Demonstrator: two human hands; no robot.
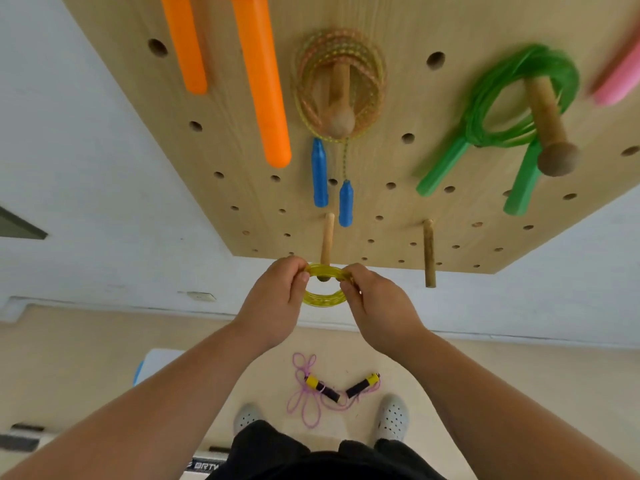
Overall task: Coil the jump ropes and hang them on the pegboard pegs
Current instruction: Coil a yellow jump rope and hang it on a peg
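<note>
Hands, two: left hand (277, 303) and right hand (377, 306), close together, each pinching one side of the yellow jump rope (323, 298) between thumb and curled fingers.

Yellow jump rope, one: translucent, glossy plastic cord wound into a small, tight ring of several turns. It is held at the lower edge of the pegboard (381, 209). The tip of a slim wooden peg (327, 237) shows inside the ring, the upper arc crosses that peg, and the lower arc hangs free between the hands.

Pegboard, one: pale wood, drilled with rows of round holes.

Pegs, four:
- Two slim ones near the lower edge: the one at the ring and a bare one (429, 252) towards the right.
- Two thick knobbed ones higher up.

Ropes hung, two:
- A multicoloured braided coil (308, 109) on the middle knobbed peg (341, 102), with two blue handles (320, 174) dangling below.
- A green coil (485, 109) on the right knobbed peg (550, 133), with two green handles (443, 171).

Orange handles (263, 84), two, near the upper left edge.

Pink handle (620, 81), one, cut off at the right edge.

Floor (519, 375): one purple rope (303, 393) lying loose and uncoiled, with two yellow-and-black handles, just ahead of two white perforated shoes (393, 419).
</note>
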